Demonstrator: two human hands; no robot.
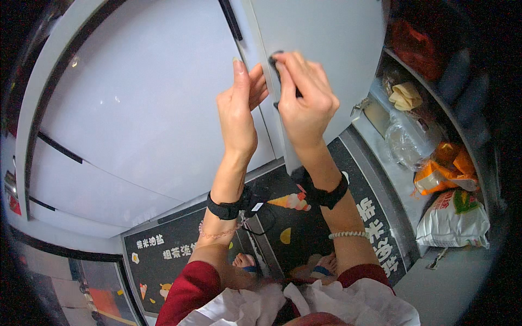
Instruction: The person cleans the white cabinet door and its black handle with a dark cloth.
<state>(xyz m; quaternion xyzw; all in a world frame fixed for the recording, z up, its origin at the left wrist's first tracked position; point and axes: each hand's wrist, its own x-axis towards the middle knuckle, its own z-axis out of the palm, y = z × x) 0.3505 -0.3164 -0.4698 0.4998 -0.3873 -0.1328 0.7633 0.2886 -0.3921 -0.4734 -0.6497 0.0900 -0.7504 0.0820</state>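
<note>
My right hand pinches the black handle on the edge of a white cabinet door. This door is swung open, its lower corner standing over the floor mat. Just left of it, my left hand is raised with the thumb up and the fingers stretched out, holding nothing. It hovers in front of a shut white cabinet door that has its own black handle. Whether the left fingertips touch the open door's edge is hard to tell. Black straps circle both wrists.
Inside the open cabinet at right are a clear plastic bag, an orange bag and a silvery bag bearing writing. A metal hinge joins the door there. Dark printed mats cover the floor around my feet.
</note>
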